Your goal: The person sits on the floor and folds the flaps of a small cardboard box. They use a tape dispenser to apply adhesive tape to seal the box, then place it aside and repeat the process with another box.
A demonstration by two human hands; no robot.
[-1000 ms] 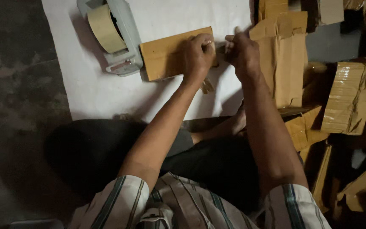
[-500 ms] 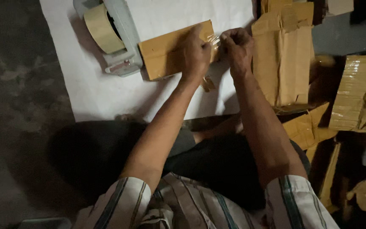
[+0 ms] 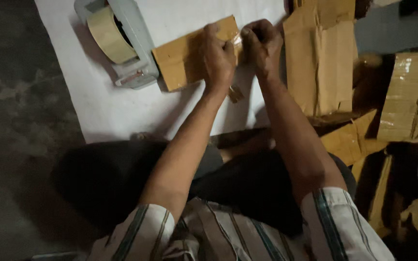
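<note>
On the white sheet (image 3: pixel 122 116), left hand (image 3: pixel 218 60) presses the brown packet (image 3: pixel 182 60); right hand (image 3: pixel 263 46), fisted, pinches clear tape (image 3: pixel 238 41) beside the dispenser (image 3: pixel 122 43).

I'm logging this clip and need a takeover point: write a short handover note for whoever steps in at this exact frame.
Left hand: pressed down on the flat brown cardboard packet.
Right hand: fist closed at the packet's right end, pinching clear tape.
Packet lies on the white sheet, beside the grey tape dispenser.
Done: tape reaches the packet's end.
Left: whether it is fully pressed down cannot be seen. More brown packets lie to the right.
</note>
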